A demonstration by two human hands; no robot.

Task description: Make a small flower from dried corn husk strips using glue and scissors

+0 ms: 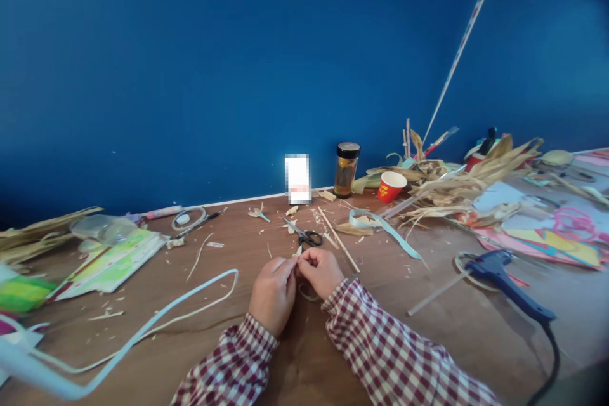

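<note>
My left hand [273, 292] and my right hand [321, 271] meet over the middle of the brown table [333, 355], both in checked red-and-white sleeves. Their fingertips pinch together on a small pale strip of dried husk [297, 258] held between them. A thin pale loop hangs just under my right hand. Black-handled scissors [304, 235] lie on the table just beyond my hands.
A blue glue gun [504, 276] with its black cord lies at the right. A white cable [157, 320] curves across the left. Dried husks [457, 187], a red paper cup [391, 186], a dark jar [346, 169] and coloured papers [111, 260] crowd the back and sides.
</note>
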